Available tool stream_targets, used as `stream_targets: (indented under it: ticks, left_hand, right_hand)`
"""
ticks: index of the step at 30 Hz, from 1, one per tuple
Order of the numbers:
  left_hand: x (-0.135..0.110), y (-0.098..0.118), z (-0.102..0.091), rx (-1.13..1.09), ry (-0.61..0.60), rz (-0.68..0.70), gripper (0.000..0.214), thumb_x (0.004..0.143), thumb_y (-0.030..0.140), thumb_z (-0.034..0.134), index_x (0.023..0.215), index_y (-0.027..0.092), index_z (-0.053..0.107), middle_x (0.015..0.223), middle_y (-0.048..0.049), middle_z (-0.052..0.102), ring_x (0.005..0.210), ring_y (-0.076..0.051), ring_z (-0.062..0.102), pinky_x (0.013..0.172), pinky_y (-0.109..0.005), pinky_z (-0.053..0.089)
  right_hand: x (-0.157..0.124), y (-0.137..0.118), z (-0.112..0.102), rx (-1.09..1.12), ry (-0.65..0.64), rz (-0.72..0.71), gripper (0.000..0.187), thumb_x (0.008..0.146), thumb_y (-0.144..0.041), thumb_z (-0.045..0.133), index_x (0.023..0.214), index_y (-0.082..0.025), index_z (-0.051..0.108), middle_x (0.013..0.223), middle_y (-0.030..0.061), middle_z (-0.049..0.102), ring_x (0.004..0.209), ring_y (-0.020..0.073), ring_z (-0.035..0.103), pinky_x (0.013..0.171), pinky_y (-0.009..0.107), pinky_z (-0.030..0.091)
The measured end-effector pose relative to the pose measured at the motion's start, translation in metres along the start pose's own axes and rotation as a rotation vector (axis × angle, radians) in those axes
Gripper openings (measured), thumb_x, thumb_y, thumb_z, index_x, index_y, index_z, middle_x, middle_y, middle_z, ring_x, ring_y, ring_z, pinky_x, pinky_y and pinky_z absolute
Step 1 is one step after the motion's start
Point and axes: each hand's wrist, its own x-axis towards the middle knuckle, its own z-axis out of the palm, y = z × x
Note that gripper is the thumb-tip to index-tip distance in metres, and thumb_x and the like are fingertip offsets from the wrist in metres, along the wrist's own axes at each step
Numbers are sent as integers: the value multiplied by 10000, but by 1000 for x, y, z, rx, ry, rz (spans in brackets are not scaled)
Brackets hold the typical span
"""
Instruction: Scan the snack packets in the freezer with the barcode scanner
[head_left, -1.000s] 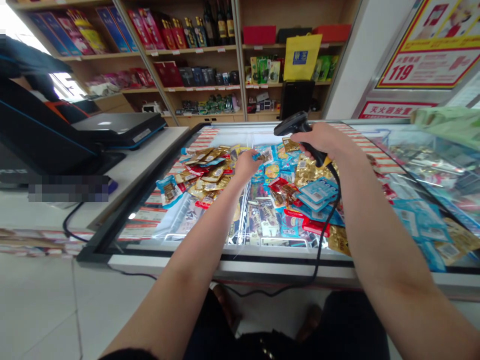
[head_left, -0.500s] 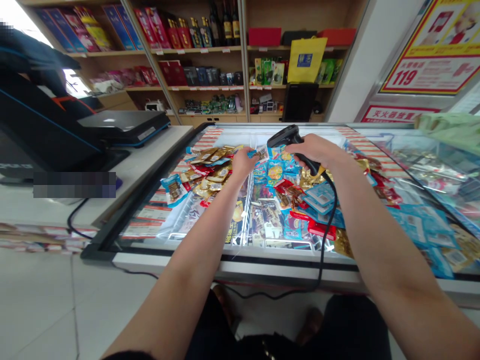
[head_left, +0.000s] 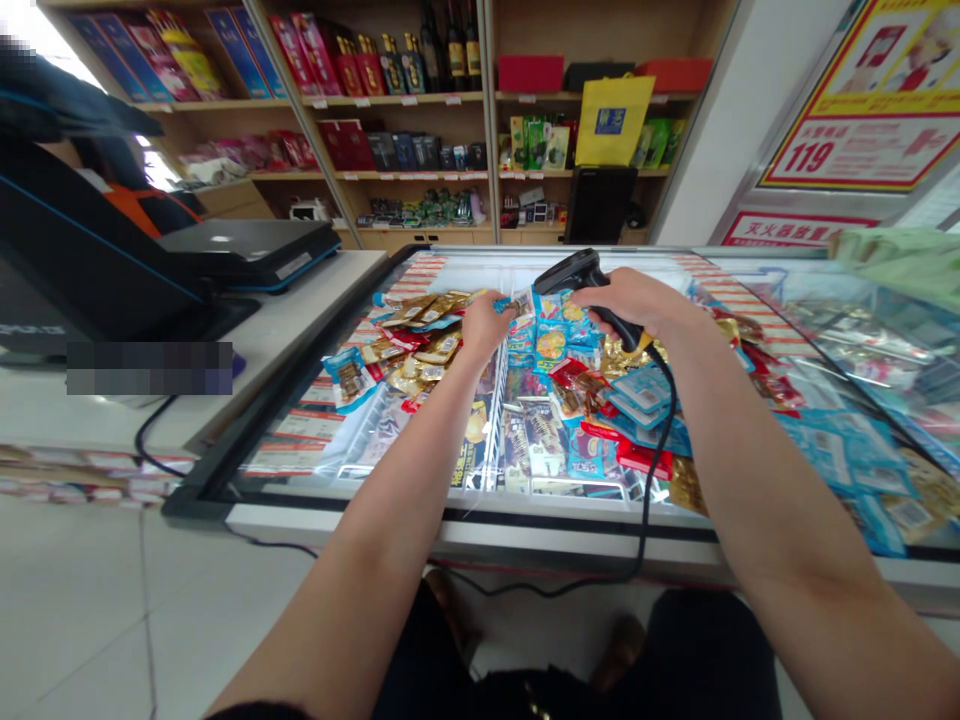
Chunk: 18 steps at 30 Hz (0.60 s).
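Observation:
In my right hand (head_left: 630,297) is a black barcode scanner (head_left: 570,272), its head pointing left and its cable running down past the front edge. The fingers of my left hand (head_left: 486,322) are closed on a small blue-and-white snack packet (head_left: 517,305), held just left of and below the scanner head. Blue snack packets (head_left: 551,343) lie to the right of that hand, on the glass lid. To its left is a heap of gold and brown packets (head_left: 424,345). More blue packets (head_left: 641,392) and red ones (head_left: 577,385) lie beneath my right wrist.
The glass-topped chest freezer (head_left: 300,515) spans the front. On the left counter stand a flat scale (head_left: 251,245) and a black screen unit (head_left: 90,240). Shelves with boxes and bottles (head_left: 454,50) line the back. The scanner cable (head_left: 643,530) loops over the freezer's front edge.
My left hand with the packet has shifted very slightly to the left. The right hand and scanner look almost unmoved.

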Motion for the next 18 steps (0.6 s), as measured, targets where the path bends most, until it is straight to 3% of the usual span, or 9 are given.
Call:
stream_targets:
  ticks: [9,14,18]
  left_hand:
    - [3,-3,-11,14,60,-18,333,814,304,549,1125,237,647,1127,-42,703,1078,-227,619,909,-297,444]
    - [15,-20,-42,25,173,-30,352,837,276,527,1172,213,613,1147,-61,677,1097,-228,595,957,-310,422]
    - [20,-42,-71,87,232,-152,328,841,261,505,1136,198,633,1182,-105,651,1139,-274,558,1003,-386,398]
  right_hand:
    - [-2,-3,-1,41,39,14,268,785,-279,687,596,-198,515,472,20,528,374,122,473,363,232,402]
    - [-1,-1,-9,93,47,33,273,794,-277,700,607,-198,516,473,13,527,379,113,474,376,224,415]
    - [-3,0,-19,139,101,39,243,816,-235,686,642,-188,524,516,14,549,392,105,485,374,210,415]
